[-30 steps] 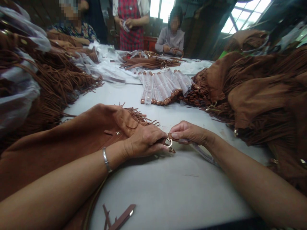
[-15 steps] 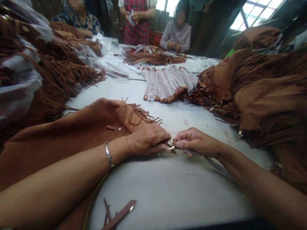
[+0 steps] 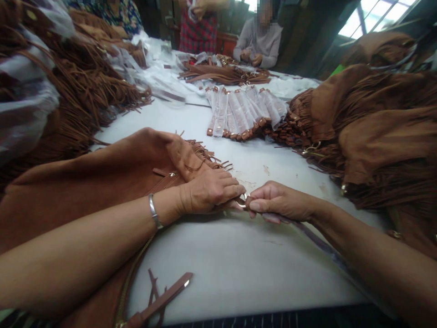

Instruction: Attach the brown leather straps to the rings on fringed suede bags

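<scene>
A brown fringed suede bag [image 3: 102, 173] lies on the white table, its zipper edge curving toward me. My left hand [image 3: 213, 191] is closed on the bag's corner, where a metal ring [image 3: 242, 200] shows at the fingertips. Right beside the ring, my right hand [image 3: 280, 200] pinches the brown end of a strap [image 3: 314, 239]. The strap, which looks wrapped in clear plastic, trails under my right forearm. Its end meets the ring; whether it passes through is hidden by the fingers. A leather zipper pull [image 3: 170, 294] rests on the table at the front.
Several plastic-wrapped straps [image 3: 235, 111] lie in a row beyond my hands. Piles of brown fringed bags stand at the right [image 3: 375, 141] and at the left [image 3: 85, 77]. More brown straps [image 3: 221, 75] lie farther back. Three people are across the white table [image 3: 239, 264].
The strap end has come closer against the ring, and more of the strap shows along my right forearm. My left hand still holds the bag corner. The view has tilted down slightly.
</scene>
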Demonstrator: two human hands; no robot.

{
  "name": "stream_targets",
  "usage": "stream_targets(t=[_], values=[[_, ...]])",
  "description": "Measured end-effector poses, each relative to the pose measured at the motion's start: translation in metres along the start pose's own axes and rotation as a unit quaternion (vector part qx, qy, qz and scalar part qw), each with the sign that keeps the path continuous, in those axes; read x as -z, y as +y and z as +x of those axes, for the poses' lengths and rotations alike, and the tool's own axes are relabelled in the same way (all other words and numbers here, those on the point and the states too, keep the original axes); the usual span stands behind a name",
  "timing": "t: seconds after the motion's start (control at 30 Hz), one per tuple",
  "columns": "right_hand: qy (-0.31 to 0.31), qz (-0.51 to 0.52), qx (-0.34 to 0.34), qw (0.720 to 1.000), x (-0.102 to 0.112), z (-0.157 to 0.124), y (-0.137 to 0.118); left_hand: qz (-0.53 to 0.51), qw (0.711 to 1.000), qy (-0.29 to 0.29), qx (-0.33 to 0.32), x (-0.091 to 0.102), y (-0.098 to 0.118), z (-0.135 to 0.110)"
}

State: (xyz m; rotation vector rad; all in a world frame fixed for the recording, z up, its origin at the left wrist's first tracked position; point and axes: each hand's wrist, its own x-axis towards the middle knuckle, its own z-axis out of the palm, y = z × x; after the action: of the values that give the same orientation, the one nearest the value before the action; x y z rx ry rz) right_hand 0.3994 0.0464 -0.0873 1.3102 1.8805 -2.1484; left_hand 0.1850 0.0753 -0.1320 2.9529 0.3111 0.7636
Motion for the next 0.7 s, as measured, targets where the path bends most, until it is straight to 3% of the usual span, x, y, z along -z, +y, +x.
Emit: stream_targets(t=[0.2,0.27,0.37,0.5,0.7], values=[[0.184,0.068,0.008,0.980,-0.037,0.000,0.017,-0.017,0.999,0.006,0.041,-0.001,-0.002,0.000],[0.209,0.077,0.013,0.975,-0.042,0.000,0.021,-0.038,0.998,-0.007,0.046,-0.001,-0.002,0.002],[0.123,0.093,0.009,0.988,-0.029,0.002,0.023,-0.054,0.996,-0.033,0.056,0.000,0.000,0.005],[0.014,0.075,0.002,0.997,0.007,0.003,0.013,-0.046,0.995,-0.047,0.078,0.003,0.003,0.008],[-0.059,0.030,-0.021,0.998,0.039,0.018,-0.007,-0.063,0.990,-0.035,0.125,0.003,-0.003,0.008]])
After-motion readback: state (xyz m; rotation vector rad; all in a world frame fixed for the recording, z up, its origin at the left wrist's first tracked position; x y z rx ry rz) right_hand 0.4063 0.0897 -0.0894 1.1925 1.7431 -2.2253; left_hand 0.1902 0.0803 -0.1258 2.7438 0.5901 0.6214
